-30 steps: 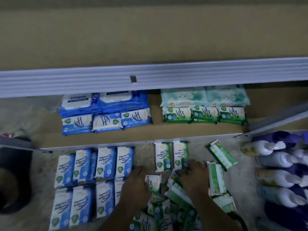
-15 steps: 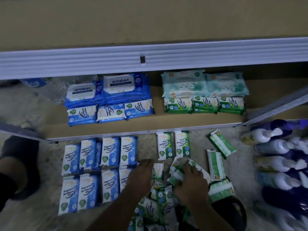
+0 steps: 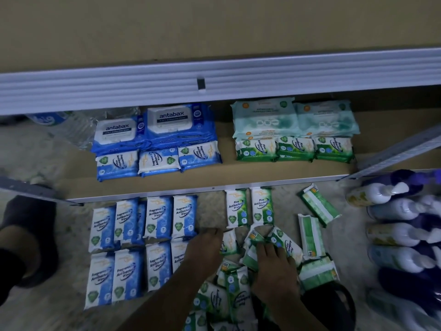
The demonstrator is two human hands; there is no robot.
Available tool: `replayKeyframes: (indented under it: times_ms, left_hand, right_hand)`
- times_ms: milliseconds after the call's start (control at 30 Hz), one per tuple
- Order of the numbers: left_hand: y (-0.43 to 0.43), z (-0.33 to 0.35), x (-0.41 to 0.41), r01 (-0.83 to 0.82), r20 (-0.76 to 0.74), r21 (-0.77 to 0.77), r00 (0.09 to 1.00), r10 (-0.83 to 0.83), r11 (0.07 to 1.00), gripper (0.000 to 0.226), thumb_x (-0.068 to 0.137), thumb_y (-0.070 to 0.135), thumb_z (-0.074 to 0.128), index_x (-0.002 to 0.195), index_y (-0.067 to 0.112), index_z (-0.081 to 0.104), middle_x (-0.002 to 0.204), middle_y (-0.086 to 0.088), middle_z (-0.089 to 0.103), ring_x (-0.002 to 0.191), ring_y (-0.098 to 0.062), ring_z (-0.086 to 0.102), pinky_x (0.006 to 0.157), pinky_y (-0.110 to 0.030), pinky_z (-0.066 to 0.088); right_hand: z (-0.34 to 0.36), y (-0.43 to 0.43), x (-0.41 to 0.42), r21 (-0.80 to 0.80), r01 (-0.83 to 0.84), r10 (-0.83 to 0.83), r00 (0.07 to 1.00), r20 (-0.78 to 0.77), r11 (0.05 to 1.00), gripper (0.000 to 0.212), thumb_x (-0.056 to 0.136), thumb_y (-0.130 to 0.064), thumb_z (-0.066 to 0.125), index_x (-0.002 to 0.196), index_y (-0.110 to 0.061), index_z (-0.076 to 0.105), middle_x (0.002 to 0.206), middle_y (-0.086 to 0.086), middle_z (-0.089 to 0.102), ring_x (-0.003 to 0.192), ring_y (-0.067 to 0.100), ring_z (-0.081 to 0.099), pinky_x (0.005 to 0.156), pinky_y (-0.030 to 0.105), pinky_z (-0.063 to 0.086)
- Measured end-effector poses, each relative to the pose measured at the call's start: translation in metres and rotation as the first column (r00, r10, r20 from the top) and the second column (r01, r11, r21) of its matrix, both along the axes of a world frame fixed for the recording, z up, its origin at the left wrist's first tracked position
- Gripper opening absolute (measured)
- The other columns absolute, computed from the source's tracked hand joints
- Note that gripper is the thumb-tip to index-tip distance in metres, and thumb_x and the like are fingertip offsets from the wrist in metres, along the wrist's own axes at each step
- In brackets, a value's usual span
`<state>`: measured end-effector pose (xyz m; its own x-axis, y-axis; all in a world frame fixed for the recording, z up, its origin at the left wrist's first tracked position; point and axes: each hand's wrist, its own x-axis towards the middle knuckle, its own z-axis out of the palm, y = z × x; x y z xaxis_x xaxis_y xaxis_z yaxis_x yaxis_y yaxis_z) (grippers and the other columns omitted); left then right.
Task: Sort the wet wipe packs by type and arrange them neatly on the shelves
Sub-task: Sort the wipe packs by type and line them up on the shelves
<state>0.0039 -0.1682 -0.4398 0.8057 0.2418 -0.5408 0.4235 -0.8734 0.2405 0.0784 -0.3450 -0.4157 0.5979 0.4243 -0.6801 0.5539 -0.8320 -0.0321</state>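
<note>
- Though partly sorted, far from done: nearest, a loose heap of Pine Antibacterial Wipes packs [image 3: 235,290] on the floor, tumbled at all angles.
- Left hand [image 3: 205,252] laid flat at the heap's left edge, fingers straight and together, nothing pinched.
- Right hand [image 3: 274,268] on top of the heap, fingers spread over green packs; cannot tell whether gripping one.
- Black bag [image 3: 334,299], by the look of it, just right of the heap.
- Left of the hands: Fragrance Free Antibacterial Wipes packs [image 3: 133,247] in two rows on the floor, labels up. Grouped, not shelved.
- Just beyond the hands: two Pine packs [image 3: 249,206] side by side, labels up, likely the start of a green row. Stray green packs [image 3: 311,237] askew to the right.
- Far right: spray bottles [image 3: 393,235] on their sides, no part of this job.
- Lower shelf [image 3: 238,173], left: small blue packs [image 3: 157,160] in front of antabax packs [image 3: 167,123].
- Same shelf, right: small green packs [image 3: 294,148] in front of pale teal large packs [image 3: 294,118]. Neat, types apart.
- Judged: blue sorting done; green heap to sort, floor packs of both colours to shelve.
</note>
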Motion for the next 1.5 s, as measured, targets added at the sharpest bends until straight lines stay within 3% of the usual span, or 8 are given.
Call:
replayKeyframes:
  times_ms: [367,700,800,967,1100,1267,1367,1500]
  left_hand:
    - [-0.003,0.030,-0.005,-0.425,0.129,-0.317,0.867,0.482,0.848,0.064,0.064,0.067,0.070,0.116,0.031,0.062,0.107,0.005,0.064,0.098,-0.015,0.064,0.079,-0.032,0.055]
    - [-0.016,0.121,-0.017,-0.506,0.109,-0.652,0.674,0.731,0.565,0.038,0.080,0.047,0.077,0.110,0.034,0.057,0.113,0.016,0.062,0.095,0.002,0.062,0.084,-0.028,0.054]
    - [-0.019,0.139,-0.025,-0.527,0.021,-0.681,0.679,0.733,0.508,0.085,0.086,0.056,0.069,0.155,0.025,0.029,0.157,0.007,0.033,0.143,-0.017,0.035,0.108,-0.030,0.034]
    - [-0.021,0.170,-0.033,-0.504,-0.006,-0.755,0.646,0.764,0.420,0.074,0.089,0.054,0.065,0.152,0.034,0.034,0.156,0.007,0.041,0.136,-0.019,0.047,0.111,-0.046,0.043]
    - [-0.022,0.199,-0.035,-0.444,-0.033,-0.828,0.648,0.761,0.343,0.082,0.096,0.024,0.066,0.157,0.043,0.015,0.164,0.014,0.016,0.148,-0.020,0.029,0.110,-0.040,0.042]
    - [-0.023,0.218,-0.046,-0.380,-0.012,-0.860,0.684,0.730,0.342,0.078,0.097,0.008,0.063,0.154,0.040,0.020,0.150,0.022,0.036,0.134,-0.012,0.046,0.088,-0.025,0.050]
    - [-0.023,0.220,-0.049,-0.398,-0.034,-0.864,0.656,0.754,0.307,0.067,0.095,0.005,0.065,0.142,0.038,0.031,0.113,0.006,0.067,0.089,-0.008,0.070,0.064,-0.027,0.057]
    - [-0.022,0.222,-0.050,-0.408,-0.036,-0.862,0.642,0.766,0.301,0.061,0.092,0.001,0.067,0.131,0.038,0.036,0.101,-0.005,0.075,0.084,-0.015,0.073,0.066,-0.032,0.057]
  right_hand:
    - [0.009,-0.004,0.019,0.368,0.371,-0.384,0.922,-0.038,0.853,0.074,0.077,-0.061,0.064,0.138,-0.018,0.054,0.112,0.005,0.067,0.104,0.030,0.065,0.082,0.039,0.055]
    - [0.096,-0.013,0.040,0.119,0.988,-0.456,0.061,-0.888,-0.098,0.042,0.087,-0.020,0.072,0.126,-0.031,0.063,0.113,0.012,0.069,0.092,0.033,0.065,0.069,0.035,0.047]
    - [0.118,-0.023,0.032,-0.026,0.977,-0.249,-0.080,-0.965,-0.212,0.029,0.079,-0.023,0.071,0.104,-0.011,0.062,0.089,0.013,0.060,0.069,0.029,0.057,0.059,0.032,0.044]
    - [0.152,-0.032,0.021,-0.166,0.962,-0.013,-0.173,-0.985,-0.217,0.048,0.097,-0.032,0.046,0.114,0.006,0.071,0.112,0.027,0.067,0.084,0.039,0.064,0.063,0.040,0.057]
    - [0.164,-0.030,0.008,-0.114,0.979,0.015,-0.113,-0.993,-0.168,0.047,0.076,-0.012,0.075,0.118,0.002,0.059,0.103,0.024,0.062,0.079,0.038,0.061,0.066,0.042,0.054]
    - [0.167,-0.028,0.006,0.133,0.991,-0.173,0.132,-0.976,0.005,0.054,0.072,0.024,0.048,0.121,0.005,0.061,0.111,0.029,0.068,0.090,0.040,0.067,0.072,0.040,0.054]
    - [0.165,-0.030,0.015,0.368,0.904,-0.401,0.427,-0.811,0.218,0.057,0.080,0.017,0.058,0.128,-0.013,0.066,0.111,0.014,0.074,0.097,0.035,0.068,0.075,0.040,0.049]
    - [0.168,-0.036,0.021,0.505,0.860,-0.562,0.453,-0.692,0.072,0.067,0.068,-0.014,0.090,0.129,-0.014,0.064,0.118,0.004,0.068,0.092,0.028,0.068,0.072,0.047,0.056]
